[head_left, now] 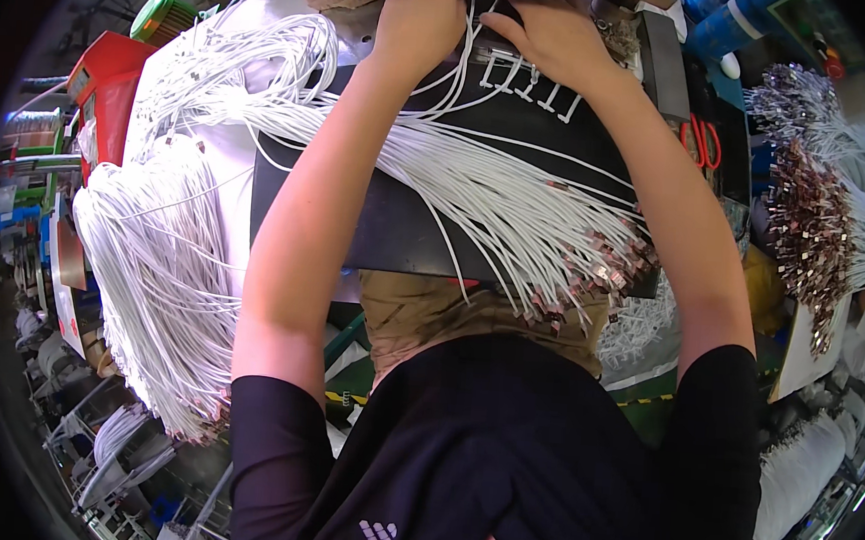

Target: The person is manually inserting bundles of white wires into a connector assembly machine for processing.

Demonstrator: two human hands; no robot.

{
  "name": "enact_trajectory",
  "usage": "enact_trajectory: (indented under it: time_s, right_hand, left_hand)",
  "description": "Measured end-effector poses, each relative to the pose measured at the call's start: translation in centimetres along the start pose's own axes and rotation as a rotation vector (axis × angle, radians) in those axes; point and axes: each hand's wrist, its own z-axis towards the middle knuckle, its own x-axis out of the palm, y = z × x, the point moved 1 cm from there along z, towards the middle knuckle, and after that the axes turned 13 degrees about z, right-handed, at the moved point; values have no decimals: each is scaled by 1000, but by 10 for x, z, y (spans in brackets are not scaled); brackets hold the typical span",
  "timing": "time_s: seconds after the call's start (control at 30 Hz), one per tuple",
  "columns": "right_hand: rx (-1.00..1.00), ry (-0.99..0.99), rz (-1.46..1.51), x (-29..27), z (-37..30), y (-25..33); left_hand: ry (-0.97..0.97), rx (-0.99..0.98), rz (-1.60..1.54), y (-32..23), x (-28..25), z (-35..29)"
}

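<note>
Both arms reach forward to the far edge of the black work surface (305,223). My left hand (426,7) is at the top of the view, beside a few white cables (461,66) that run up between the hands. Its fingers are cut off by the frame. To its right is my right hand (549,35), the thumb stretched away from shadowed, partly hidden fingers. Below the hands, a large bundle of white cables (459,172) fans out to the right and toward me, ending in small copper-coloured terminals (603,272). Small white T-shaped pieces (530,88) lie near my right hand.
More white cables hang in a thick bundle (158,251) over the left edge. A red bin (109,92) stands at the far left. Red-handled scissors or pliers (702,143) lie on the right. Another terminal-ended cable pile (817,217) is farther right. White scraps (639,330) sit below the edge.
</note>
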Motion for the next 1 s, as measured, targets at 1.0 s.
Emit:
enact_trajectory:
  time_s: [1.0]
  right_hand:
    - [811, -620, 136, -109, -348, 73]
  left_hand:
    - [756, -1002, -2023, -74, -159, -315]
